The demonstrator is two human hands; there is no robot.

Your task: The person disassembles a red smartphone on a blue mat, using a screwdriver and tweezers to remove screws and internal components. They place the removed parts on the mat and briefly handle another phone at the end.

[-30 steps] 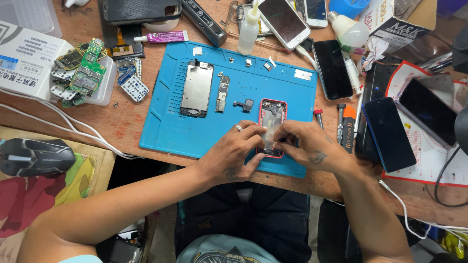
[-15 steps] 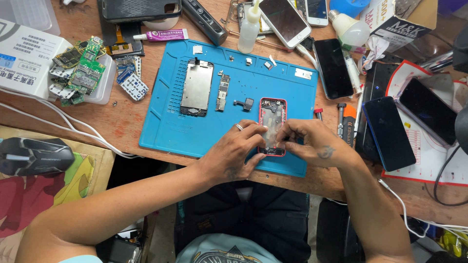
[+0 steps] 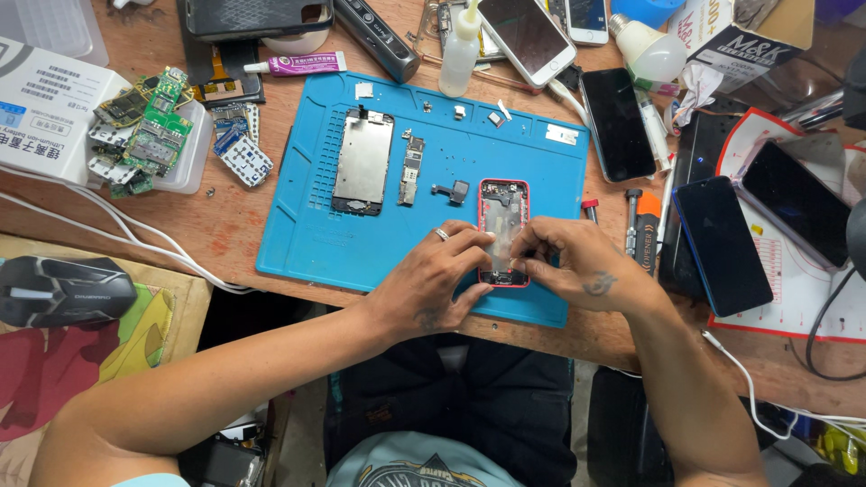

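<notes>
You look down on a worn wooden workbench (image 3: 225,225) with a reddish, scuffed top, lit evenly from above with only soft shadows. A blue work mat (image 3: 307,243) covers its middle. At your left sits a lower surface with a colourful printed pad (image 3: 81,361). Below the bench edge the floor is dark and indistinct.
</notes>
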